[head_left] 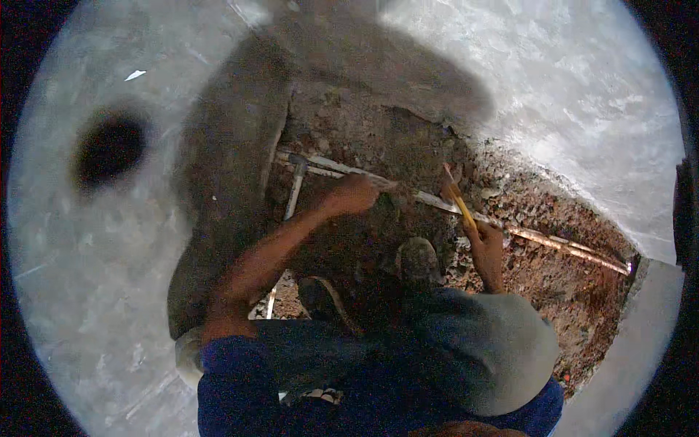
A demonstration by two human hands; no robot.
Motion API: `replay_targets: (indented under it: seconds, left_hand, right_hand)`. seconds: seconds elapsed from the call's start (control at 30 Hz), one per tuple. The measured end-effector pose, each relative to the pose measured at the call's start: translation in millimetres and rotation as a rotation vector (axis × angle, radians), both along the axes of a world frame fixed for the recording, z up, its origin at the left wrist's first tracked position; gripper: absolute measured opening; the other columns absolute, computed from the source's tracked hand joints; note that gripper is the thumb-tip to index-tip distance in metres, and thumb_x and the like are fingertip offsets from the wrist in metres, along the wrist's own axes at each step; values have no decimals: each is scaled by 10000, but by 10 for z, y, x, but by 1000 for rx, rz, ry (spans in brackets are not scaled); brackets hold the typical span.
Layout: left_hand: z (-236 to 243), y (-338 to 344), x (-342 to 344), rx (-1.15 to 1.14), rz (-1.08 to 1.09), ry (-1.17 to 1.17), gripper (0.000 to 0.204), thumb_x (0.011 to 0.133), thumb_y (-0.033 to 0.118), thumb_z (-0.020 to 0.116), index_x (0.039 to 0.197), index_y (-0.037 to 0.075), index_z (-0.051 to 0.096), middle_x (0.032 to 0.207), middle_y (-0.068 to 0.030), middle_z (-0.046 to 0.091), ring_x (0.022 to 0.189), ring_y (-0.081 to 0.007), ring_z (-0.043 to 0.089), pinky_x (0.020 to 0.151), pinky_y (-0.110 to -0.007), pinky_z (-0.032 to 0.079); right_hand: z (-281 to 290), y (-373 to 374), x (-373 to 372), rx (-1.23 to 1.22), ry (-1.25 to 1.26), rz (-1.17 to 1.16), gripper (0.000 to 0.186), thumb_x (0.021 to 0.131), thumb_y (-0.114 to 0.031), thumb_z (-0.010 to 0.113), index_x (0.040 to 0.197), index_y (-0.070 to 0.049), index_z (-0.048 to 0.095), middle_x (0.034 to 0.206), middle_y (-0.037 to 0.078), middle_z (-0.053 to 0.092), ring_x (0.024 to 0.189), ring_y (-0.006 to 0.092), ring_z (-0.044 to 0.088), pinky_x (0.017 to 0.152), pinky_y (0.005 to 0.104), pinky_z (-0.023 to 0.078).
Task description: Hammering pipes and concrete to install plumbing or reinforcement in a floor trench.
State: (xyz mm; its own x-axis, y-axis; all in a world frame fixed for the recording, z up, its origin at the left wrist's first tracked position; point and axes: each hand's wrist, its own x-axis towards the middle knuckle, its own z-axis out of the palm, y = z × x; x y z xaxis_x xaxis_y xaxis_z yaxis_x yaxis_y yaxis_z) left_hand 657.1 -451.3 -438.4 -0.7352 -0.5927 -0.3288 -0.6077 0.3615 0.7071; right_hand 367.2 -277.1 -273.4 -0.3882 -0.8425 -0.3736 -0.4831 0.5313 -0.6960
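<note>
While concrete floor [95,291] rims the narrow dirt trench [539,284] on both sides, the left hand [352,194] closes around the white pipe [437,200] running lengthwise from upper left to lower right, and the right hand [486,244] grips a yellow-handled tool [459,202] angled up-left onto it

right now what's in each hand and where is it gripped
The right hand grips a yellow-handled tool at the handle's lower end. The left hand is closed over the white pipe in the dug trench.
</note>
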Motion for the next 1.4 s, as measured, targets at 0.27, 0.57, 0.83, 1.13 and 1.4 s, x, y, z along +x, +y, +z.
replay_targets:
  seconds: [0.27,0.57,0.83,1.13,1.4]
  left_hand:
    - [485,-251,-68,477,493,415,371,939,318,380,878,2,565,709,-72,554,521,-157,459,478,-350,410]
    - [570,-24,-913,1476,748,1045,322,926,221,425,1062,-65,481,964,-174,592,975,-307,574,865,-414,507]
    - [584,114,-1309,1593,969,1476,318,935,188,401,1015,-109,480,1112,-231,535,1048,-321,536,912,-407,480]
    - [608,-118,-1497,1837,832,1868,347,946,163,359,1046,-157,451,1156,-285,484,1125,-373,466,957,-426,445]
    - [478,-242,-1674,1561,763,1864,311,919,241,444,1027,-42,519,1214,-207,481,1173,-362,426,1042,-460,323]
  right_hand:
    - [-191,-108,51,-36,9,21,291,851,-286,586,838,1,635,565,30,499,511,101,397,462,300,335]
    - [-32,-89,77,-45,-162,-60,323,826,-305,629,868,15,616,645,2,522,592,89,419,523,260,347]
    - [109,-174,121,-132,44,27,229,817,-204,640,772,7,564,586,-11,473,537,78,390,463,258,315]
    - [94,-161,-162,-559,34,42,194,829,-184,598,889,-1,576,881,89,580,726,132,523,612,270,425]
    - [-204,-568,73,-171,349,169,427,853,-355,543,609,-15,460,526,47,419,509,135,420,462,341,301]
